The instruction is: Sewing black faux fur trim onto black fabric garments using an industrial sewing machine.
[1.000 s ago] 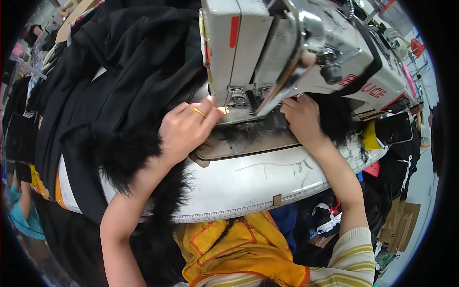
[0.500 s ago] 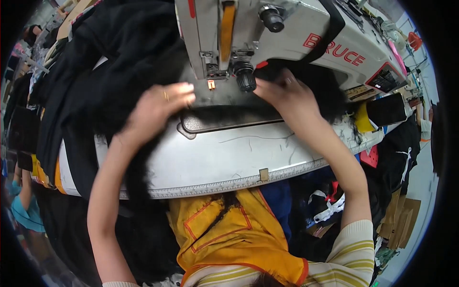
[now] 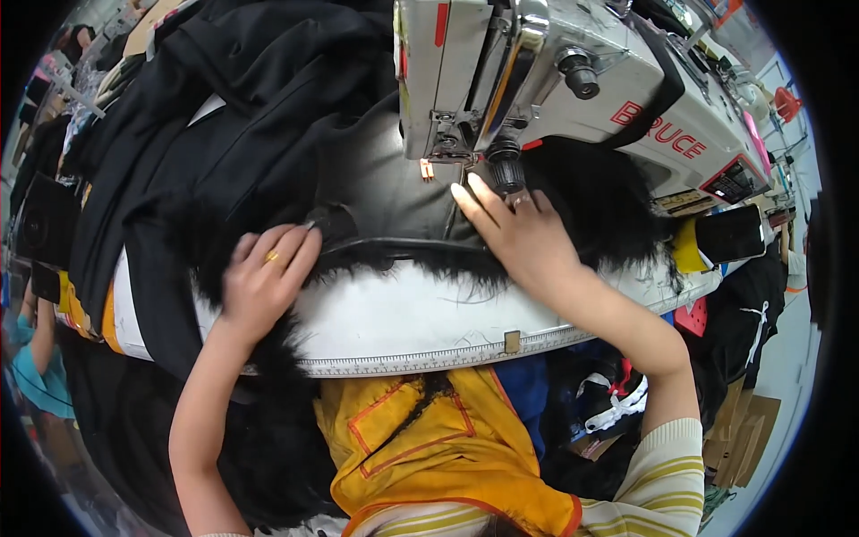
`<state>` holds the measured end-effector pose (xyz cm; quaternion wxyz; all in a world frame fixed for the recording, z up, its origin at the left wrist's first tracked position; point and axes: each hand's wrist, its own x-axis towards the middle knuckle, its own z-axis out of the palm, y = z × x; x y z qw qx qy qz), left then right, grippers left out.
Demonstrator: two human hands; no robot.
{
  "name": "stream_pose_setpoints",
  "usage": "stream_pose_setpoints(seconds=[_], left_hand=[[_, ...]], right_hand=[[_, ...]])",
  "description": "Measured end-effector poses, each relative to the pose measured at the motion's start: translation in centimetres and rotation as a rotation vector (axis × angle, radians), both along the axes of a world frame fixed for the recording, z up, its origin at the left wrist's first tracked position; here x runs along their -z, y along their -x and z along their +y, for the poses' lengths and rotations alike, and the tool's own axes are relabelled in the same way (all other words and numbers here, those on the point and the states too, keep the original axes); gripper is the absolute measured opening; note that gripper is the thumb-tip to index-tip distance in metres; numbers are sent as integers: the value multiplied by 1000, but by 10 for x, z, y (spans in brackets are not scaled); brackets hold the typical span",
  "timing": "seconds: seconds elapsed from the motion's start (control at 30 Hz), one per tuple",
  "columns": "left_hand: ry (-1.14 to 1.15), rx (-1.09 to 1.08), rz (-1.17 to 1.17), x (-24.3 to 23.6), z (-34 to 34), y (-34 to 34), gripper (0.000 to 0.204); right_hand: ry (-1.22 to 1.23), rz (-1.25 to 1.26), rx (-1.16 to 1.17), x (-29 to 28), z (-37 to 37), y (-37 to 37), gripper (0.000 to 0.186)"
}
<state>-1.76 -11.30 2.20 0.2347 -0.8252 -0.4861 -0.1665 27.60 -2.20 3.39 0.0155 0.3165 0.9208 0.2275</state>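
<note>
A black garment [image 3: 259,116] with black fur trim [image 3: 591,201] lies across the sewing machine bed, a smooth dark panel [image 3: 362,183] reaching toward the presser foot. At the left of the bed, my left hand [image 3: 273,273] has its fingers curled closed on the black fabric near the fur edge; its fingertips meet the cloth. My right hand [image 3: 528,237] lies palm down on the work, index and middle fingers stretched out just in front of the needle area of the sewing machine [image 3: 582,98]. A small lit spot [image 3: 427,169] shows under the machine head.
A ruler strip [image 3: 412,363] runs along the white table's front edge. A dark phone-like device [image 3: 729,234] and a yellow piece [image 3: 687,248] sit at the right. An orange-yellow apron [image 3: 438,430] covers my lap. Another person's arm [image 3: 40,349] shows at far left.
My left hand has moved down from the machine bed and curled onto the fabric. My right hand has flattened beside the needle area. Dark fabric now covers the bed's front plate; the whole view has shifted slightly.
</note>
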Motion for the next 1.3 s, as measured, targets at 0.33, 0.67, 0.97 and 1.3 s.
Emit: stream_pose_setpoints(seconds=[0.33,0.67,0.97,1.3], left_hand=[[94,132,127,-35,-42,17,20],[266,-56,77,-55,16,-94,54],[111,229,-95,-5,58,-65,12],[76,186,-131,7,50,-51,10]], right_hand=[[-20,-4,-124,-6,-1,15,54],[63,465,-310,16,7,20,28],[-50,665,-379,49,23,47,14],[10,532,-338,43,24,37,14]])
